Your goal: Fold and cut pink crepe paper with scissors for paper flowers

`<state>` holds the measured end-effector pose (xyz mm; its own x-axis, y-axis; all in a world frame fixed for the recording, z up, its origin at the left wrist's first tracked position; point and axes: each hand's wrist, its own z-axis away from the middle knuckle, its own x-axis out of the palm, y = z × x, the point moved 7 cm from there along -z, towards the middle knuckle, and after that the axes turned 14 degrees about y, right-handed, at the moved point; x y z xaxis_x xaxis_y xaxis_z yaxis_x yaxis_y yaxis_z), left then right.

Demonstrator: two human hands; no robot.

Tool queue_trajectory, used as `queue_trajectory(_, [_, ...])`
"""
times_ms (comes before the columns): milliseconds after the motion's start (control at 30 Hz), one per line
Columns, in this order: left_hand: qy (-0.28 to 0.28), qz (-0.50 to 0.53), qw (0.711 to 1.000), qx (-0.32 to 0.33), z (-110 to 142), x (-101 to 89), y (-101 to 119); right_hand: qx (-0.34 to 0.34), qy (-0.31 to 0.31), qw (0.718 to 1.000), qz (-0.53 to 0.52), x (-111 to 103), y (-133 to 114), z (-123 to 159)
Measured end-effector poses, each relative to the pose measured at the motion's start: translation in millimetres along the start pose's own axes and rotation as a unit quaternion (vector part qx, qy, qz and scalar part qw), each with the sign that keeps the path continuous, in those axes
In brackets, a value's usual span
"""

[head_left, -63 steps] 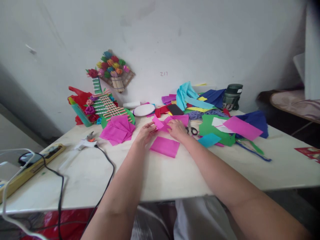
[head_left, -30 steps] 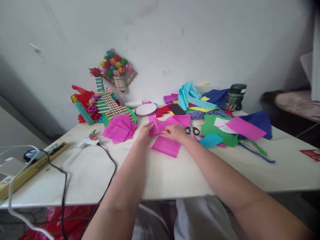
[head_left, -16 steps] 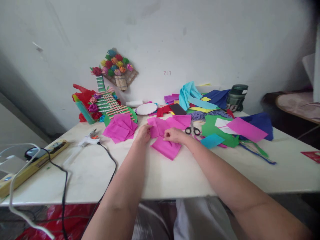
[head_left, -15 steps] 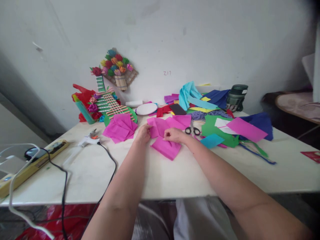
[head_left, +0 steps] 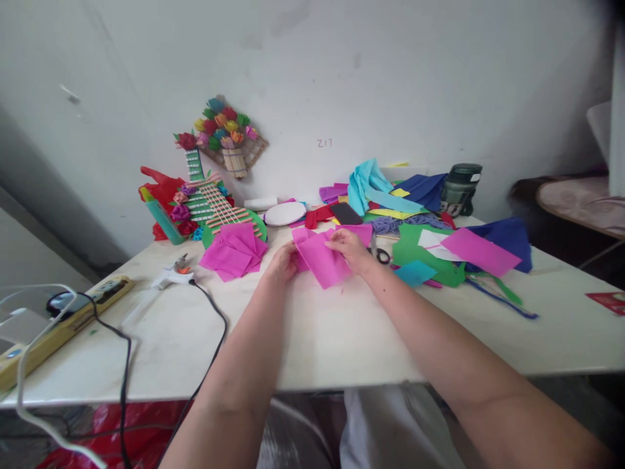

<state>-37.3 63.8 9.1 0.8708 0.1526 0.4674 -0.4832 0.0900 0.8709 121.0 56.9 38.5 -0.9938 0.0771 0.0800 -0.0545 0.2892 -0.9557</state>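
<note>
A square of pink crepe paper (head_left: pixel 322 264) is raised in front of me, over other pink paper. My left hand (head_left: pixel 284 262) grips pink paper at its left side, with the thumb up and the fingers partly hidden behind. At the upper right edge of the square, my right hand (head_left: pixel 352 251) pinches it between thumb and fingers. Another pink paper piece (head_left: pixel 362 232) lies flat just behind the right hand. To the left is a loose stack of pink paper squares (head_left: pixel 235 253). Scissors (head_left: pixel 383 256) lie partly hidden beside my right hand.
A glue gun (head_left: pixel 173 277) with a black cord and a power strip (head_left: pixel 63 326) occupy the left side. Behind stand a stick-and-flower craft (head_left: pixel 209 202), a white disc (head_left: pixel 285 213) and a phone (head_left: pixel 347 213). Coloured papers (head_left: pixel 427 260) and a dark bottle (head_left: pixel 460 189) are on the right.
The lower pink square has been lifted and moved up and left over the other pink paper. My right hand has risen with it; the left hand stays nearly in place.
</note>
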Motion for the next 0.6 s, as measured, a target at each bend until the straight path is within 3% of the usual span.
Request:
queue_trajectory(333, [-0.016, 0.008, 1.000, -0.011, 7.6, 6.7, -0.9, -0.007, 0.076, 0.997, -0.004, -0.2, 13.4, -7.8])
queue_trajectory(600, [-0.029, 0.016, 0.999, -0.022, 5.9, 6.1, -3.8, -0.021, 0.063, 0.998, 0.002, -0.2, 30.0, -17.0])
